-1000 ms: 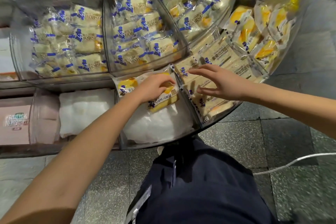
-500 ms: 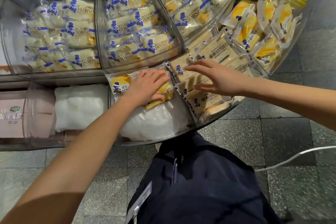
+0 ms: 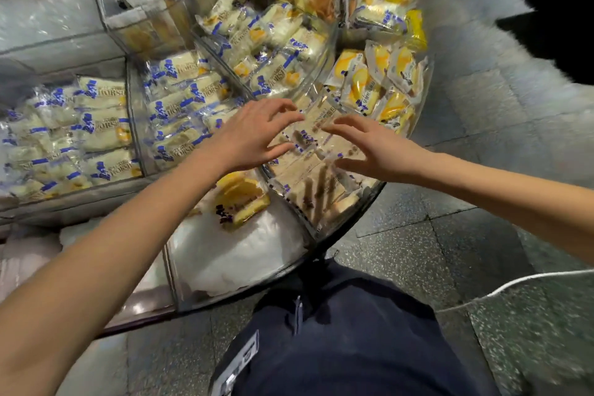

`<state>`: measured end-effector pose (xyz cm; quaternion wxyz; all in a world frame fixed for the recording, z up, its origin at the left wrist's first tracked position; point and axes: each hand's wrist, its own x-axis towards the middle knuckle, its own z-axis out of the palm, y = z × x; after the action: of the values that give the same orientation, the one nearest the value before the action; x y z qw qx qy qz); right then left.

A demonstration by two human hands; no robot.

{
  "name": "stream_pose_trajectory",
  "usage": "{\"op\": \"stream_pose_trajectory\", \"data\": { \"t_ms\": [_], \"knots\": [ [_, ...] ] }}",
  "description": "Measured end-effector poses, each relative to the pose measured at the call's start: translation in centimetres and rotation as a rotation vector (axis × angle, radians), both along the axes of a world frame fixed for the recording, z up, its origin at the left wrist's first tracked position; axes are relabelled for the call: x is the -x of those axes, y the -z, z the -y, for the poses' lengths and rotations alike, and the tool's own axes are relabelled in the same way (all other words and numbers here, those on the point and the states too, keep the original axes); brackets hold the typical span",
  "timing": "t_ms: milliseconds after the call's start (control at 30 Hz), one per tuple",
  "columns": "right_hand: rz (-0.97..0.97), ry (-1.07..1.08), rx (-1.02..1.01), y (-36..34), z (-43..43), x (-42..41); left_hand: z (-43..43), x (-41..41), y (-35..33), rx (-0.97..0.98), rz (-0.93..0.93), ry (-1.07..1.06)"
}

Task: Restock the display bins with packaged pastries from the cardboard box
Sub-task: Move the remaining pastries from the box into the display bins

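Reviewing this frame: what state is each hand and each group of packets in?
Left hand: open, fingers spread over the pale packets, holding nothing.
Right hand: open, fingers spread over the same packets, holding nothing.
Pale packets: piled flat in the front bin.
Yellow packet: lying alone on white padding.
Blue-labelled packets: stacked close together.

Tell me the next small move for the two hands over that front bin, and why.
Probably lower both hands and square up the clear-wrapped pastries. The left hand and right hand are spread open, holding nothing, on either side of that stack, and its packets lie skewed rather than in neat rows.
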<state>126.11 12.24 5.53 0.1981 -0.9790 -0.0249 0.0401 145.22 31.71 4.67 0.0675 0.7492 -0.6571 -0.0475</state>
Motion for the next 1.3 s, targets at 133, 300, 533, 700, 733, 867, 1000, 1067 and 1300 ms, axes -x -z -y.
{"op": "stream_pose_trajectory", "data": {
  "t_ms": [133, 300, 533, 700, 733, 867, 1000, 1067, 1300],
  "knots": [
    [0.017, 0.19, 0.129, -2.1, 0.9, 5.5, 4.2, 1.9, -2.1, 0.006, 0.06, 0.225],
    [0.03, 0.461, 0.249, -3.3, -1.3, 15.2, 6.9, 6.7, -4.4, 0.076, 0.122, 0.454],
    [-0.029, 0.924, 0.255, -3.6, -11.4, 27.0, 7.8, 16.1, -6.8, 0.132, 0.118, 0.802],
    [-0.037, 1.245, 0.178, -4.2, -17.7, 33.2, 7.6, 23.3, -6.3, 0.203, 0.111, 1.077],
    [-0.02, 1.324, 0.145, -4.3, -18.6, 34.5, 7.7, 24.7, -6.3, 0.206, 0.107, 1.115],
    [0.083, 1.591, 0.044, -5.2, -22.1, 38.7, 8.2, 29.7, -7.0, 0.244, 0.071, 1.249],
    [0.055, 1.672, 0.101, -5.6, -24.2, 40.4, 8.6, 34.9, -7.8, 0.252, 0.053, 1.4],
    [0.047, 1.658, 0.153, -5.9, -24.5, 41.2, 9.1, 37.5, -8.2, 0.25, 0.063, 1.454],
    [-0.035, 1.724, 0.22, -6.3, -27.6, 47.7, 9.9, 47.8, -8.7, 0.234, 0.057, 1.623]
  ]
}}
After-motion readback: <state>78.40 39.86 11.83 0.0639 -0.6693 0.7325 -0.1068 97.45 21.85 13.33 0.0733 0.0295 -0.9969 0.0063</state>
